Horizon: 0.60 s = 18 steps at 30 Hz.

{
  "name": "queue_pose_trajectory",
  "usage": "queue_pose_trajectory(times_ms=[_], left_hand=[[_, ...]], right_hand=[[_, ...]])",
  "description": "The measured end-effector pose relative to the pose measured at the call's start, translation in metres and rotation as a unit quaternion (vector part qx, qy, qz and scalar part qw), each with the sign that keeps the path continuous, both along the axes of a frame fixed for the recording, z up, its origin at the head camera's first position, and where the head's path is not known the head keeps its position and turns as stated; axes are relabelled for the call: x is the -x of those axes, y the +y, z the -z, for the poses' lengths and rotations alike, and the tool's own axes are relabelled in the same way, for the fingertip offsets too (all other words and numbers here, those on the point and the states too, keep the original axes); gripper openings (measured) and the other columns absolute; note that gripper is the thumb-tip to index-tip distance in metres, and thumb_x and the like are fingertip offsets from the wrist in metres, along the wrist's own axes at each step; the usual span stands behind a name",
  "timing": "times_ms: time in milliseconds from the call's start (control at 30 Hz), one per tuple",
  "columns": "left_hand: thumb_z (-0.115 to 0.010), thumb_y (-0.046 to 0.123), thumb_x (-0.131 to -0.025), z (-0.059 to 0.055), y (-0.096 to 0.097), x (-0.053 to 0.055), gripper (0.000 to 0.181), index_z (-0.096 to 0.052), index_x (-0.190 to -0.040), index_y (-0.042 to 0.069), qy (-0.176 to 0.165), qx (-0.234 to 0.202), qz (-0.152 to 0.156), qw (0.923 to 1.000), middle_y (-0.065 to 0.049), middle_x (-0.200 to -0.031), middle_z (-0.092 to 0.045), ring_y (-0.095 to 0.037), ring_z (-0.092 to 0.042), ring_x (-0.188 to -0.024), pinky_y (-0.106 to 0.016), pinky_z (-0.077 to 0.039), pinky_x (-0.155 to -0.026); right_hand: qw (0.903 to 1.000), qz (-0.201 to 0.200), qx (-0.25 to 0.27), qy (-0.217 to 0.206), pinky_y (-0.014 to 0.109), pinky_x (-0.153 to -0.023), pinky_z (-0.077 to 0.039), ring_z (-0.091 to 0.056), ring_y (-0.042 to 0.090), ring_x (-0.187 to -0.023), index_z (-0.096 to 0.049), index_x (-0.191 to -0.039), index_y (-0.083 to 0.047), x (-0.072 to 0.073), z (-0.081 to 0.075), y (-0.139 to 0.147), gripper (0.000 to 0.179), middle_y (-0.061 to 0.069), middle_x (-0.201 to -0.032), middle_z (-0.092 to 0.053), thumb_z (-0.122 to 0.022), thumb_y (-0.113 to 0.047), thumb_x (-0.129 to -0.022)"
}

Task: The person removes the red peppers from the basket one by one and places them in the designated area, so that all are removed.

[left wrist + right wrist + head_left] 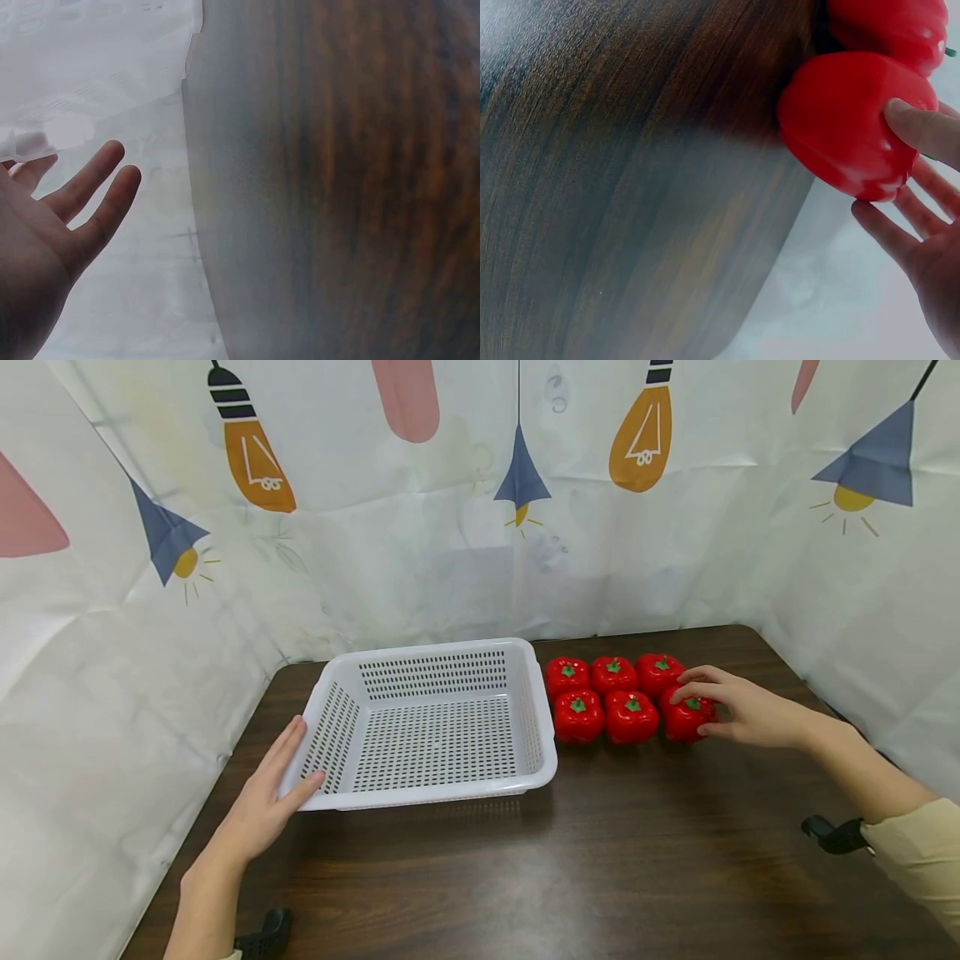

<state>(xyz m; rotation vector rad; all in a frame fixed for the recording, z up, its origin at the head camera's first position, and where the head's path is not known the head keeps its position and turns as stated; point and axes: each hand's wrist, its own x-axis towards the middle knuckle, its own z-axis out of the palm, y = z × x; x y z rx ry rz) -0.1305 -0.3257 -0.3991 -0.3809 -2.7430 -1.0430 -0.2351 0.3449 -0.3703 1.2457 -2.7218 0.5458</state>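
Observation:
A white perforated plastic basket (435, 793) stands on the dark table. At its left side is my left hand (258, 806), fingers mostly straight, thumb lying over the front left corner of the rim. Outstretched fingers of that hand (45, 232) appear beside the basket's pale wall (90, 56) in the left wrist view. My right hand (738, 710) grips the front right red bell pepper (678, 722). The right wrist view shows the thumb pressed on this pepper (840, 120) and fingers against its far side. Its green stem is mostly hidden there.
Several more red bell peppers (632, 718) with green stems sit in two rows right of the basket. The brown wood-grain table (600, 877) extends in front. A white curtain (465, 577) printed with lamps hangs behind and along both sides.

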Motion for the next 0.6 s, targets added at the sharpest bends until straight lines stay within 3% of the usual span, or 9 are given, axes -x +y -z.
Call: queue_pose_trajectory(times_ms=[133,600], left_hand=[[-0.065,0.025,-0.101,-0.0001,-0.0001,0.0004,0.079,-0.021,-0.165,0.014,0.006,0.001,0.003,1.0,-0.008,-0.171,-0.014,-0.041,-0.019,-0.152,-0.014,-0.01,-0.111],[-0.065,0.024,-0.1,-0.0001,0.0004,0.0005,0.078,-0.022,-0.165,0.013,0.009,0.002,0.003,1.0,-0.005,-0.171,-0.013,-0.041,-0.02,-0.151,-0.011,-0.01,-0.109]], right_hand=[[0.9999,-0.003,0.002,0.014,0.03,-0.087,-0.054,-0.056,0.029,-0.117,-0.068,-0.121,-0.02,0.0006,0.0013,-0.0011,0.058,0.011,-0.133,-0.054,-0.09,0.003,-0.073],[0.9995,0.001,0.023,0.021,0.01,-0.093,-0.04,-0.057,0.027,-0.116,-0.066,-0.122,-0.013,-0.0001,0.0028,-0.0064,0.059,0.011,-0.132,-0.057,-0.091,0.003,-0.071]])
